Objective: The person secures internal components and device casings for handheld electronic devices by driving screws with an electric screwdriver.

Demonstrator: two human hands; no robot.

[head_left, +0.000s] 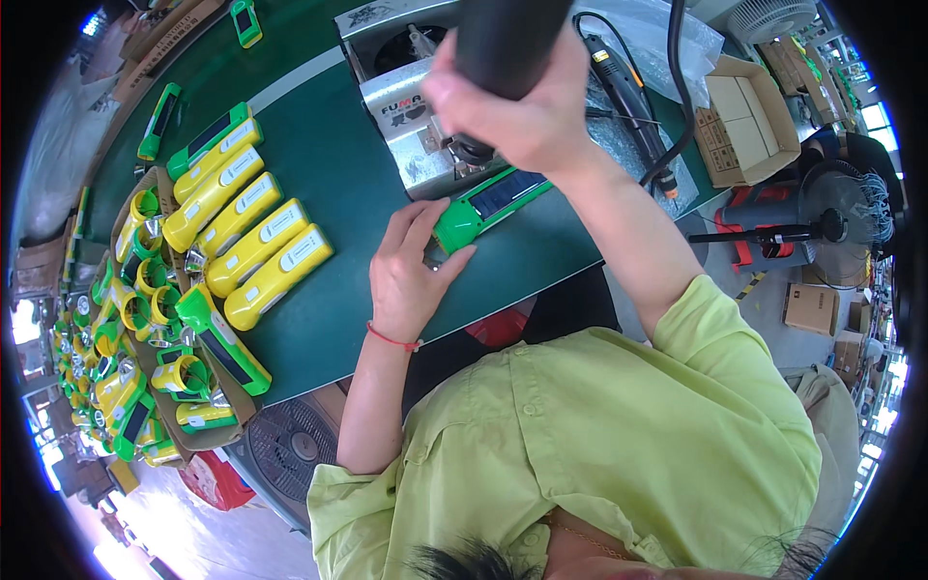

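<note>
On the green table, a green flashlight (474,217) lies with its dark solar panel facing up. My left hand (411,266) grips its wider head end, thumb on the near side and fingers on the far side. Raised above the table, my right hand (522,121) is wrapped round a thick black cylindrical tool (507,43); its upper end runs out of the picture and its kind does not show. Just behind the flashlight stands a silver metal box-like appliance (401,97), partly hidden by the tool and my right hand.
Several yellow flashlights (256,246) lie in a row at left, beside a cardboard box (217,430) of green and yellow flashlight parts. A corded black tool (623,92) rests on the right, near an open carton (749,121). A black cable (677,106) hangs there. A fan (836,217) stands beyond.
</note>
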